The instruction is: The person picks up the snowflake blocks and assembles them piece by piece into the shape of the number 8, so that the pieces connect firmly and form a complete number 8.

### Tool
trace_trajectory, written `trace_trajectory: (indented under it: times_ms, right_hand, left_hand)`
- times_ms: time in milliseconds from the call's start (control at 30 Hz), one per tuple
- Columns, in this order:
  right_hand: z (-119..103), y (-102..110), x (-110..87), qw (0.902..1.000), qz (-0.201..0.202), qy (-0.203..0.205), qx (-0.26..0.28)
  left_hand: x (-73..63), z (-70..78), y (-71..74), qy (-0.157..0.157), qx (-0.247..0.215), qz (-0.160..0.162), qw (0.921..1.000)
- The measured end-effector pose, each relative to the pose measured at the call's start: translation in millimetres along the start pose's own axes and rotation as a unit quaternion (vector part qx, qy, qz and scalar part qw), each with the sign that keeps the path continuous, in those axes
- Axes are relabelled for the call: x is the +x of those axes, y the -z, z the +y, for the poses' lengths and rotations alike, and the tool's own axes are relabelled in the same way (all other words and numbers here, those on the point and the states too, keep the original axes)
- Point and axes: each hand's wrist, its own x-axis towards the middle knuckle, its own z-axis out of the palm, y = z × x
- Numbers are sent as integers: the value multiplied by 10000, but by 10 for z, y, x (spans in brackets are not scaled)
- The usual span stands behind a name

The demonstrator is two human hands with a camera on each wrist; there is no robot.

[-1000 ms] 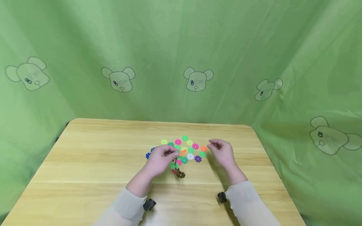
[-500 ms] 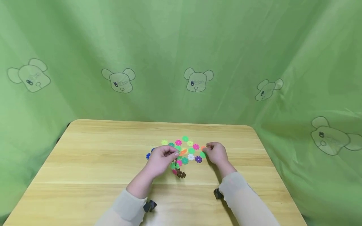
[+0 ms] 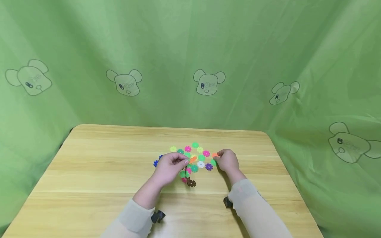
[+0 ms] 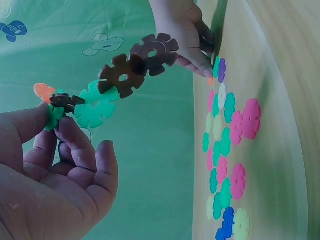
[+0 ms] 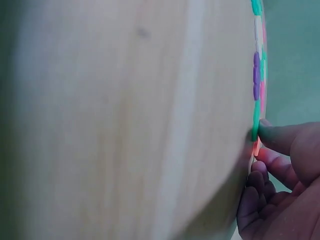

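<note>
Left hand (image 3: pixel 169 168): its grip is clamped on a chain (image 4: pixel 95 107) of slotted-together discs, thumb and finger pinching a green piece (image 4: pixel 53 119) above the worktop (image 3: pixel 89 165).
Chain detail: the left wrist view shows two brown discs (image 4: pixel 122 77) at one end and an orange piece (image 4: pixel 44 92) near the other; fingers hide part of this from the head view.
Right hand (image 3: pixel 228 162): its grip is together on an orange disc (image 3: pixel 215 155) at the right edge of the spread, just beside a green disc (image 3: pixel 213 162).
Edge-on look: only the right wrist view shows that orange disc from the side, between thumb and finger, with the other fingers curled beneath.
Scattered discs (image 3: pixel 206 153): thin, plastic-looking, notched like petals, with small centre holes; they lie between and beyond the hands.
Surfaces: pale wood grain on the worktop; softly folded green curtain (image 3: pixel 163 39) on the far side.
</note>
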Motion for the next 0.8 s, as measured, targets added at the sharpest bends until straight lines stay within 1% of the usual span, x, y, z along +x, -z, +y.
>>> trace_trajectory:
  times_ms: [100,233,333,400,500,600,667,733,800]
  right_hand:
    - [4,0,-2,9996,2,-21,282]
    - [30,9,-25,9962,38,-118,861]
    - [33,39,-62,9899,123,-165,1401]
    - [7,72,-104,9839,144,-202,1771]
    - [-98,144,-201,9709,35,-236,2385]
    - [-232,212,-324,9511,-53,-162,3083]
    - [-320,257,-414,9359,-56,-25,3522]
    - [-412,304,-511,9213,-65,201,3883]
    - [-505,354,-605,9123,-97,439,4070]
  left_hand:
    - [2,-12,2,39,-37,15,10000]
    - [1,-18,8,74,-47,-2,10000]
    - [-4,-1,17,56,-23,18,10000]
    - [-6,8,19,73,-1,42,10000]
    - [-5,5,20,116,4,77,9999]
    - [-1,-5,16,84,49,183,9998]
    - [3,-10,12,7,44,267,9996]
    - [1,-2,7,-88,18,341,9994]
    - [-1,3,1,-147,-23,377,9992]
